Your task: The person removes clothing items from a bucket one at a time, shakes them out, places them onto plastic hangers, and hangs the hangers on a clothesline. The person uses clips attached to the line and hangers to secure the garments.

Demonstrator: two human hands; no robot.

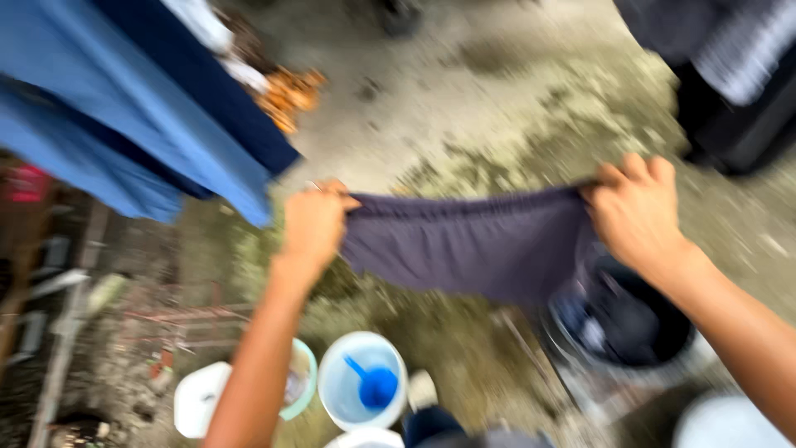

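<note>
A dark purple-grey cloth (468,241) is stretched wide between my two hands, its lower edge sagging. My left hand (313,226) pinches the cloth's left top corner. My right hand (634,207) grips the right top corner. Both arms reach up from the bottom of the view. The picture is blurred by motion.
Blue fabric (124,108) hangs at the upper left. Below stand a white bucket of water with a blue scoop (365,386), a white basin (199,398) and a dark bucket holding clothes (630,323). Dark hanging garments (730,66) fill the upper right. The ground is mossy concrete.
</note>
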